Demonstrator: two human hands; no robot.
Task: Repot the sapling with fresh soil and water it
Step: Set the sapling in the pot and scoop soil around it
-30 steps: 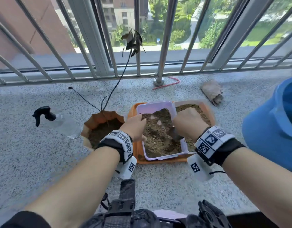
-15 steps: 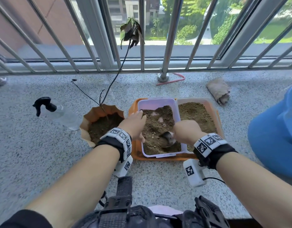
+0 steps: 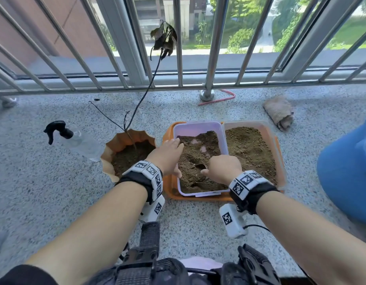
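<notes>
While right hand (image 3: 223,168) grips scoop (image 3: 200,166), sapling (image 3: 134,120) leftward

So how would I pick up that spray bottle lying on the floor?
Grip the spray bottle round its clear body, coming down from above. It lies on its side with the black trigger head pointing left, so the rounded body faces up, free on both sides.

1. The right hand (image 3: 222,169) hides the scoop (image 3: 200,166) handle; only a dark bit of bowl shows above the soil.
2. The left hand (image 3: 167,156) covers the lilac tub's (image 3: 198,126) left rim; its fingertips cannot be made out.
3. The blue object (image 3: 348,171) is cut off at the right edge.
</notes>
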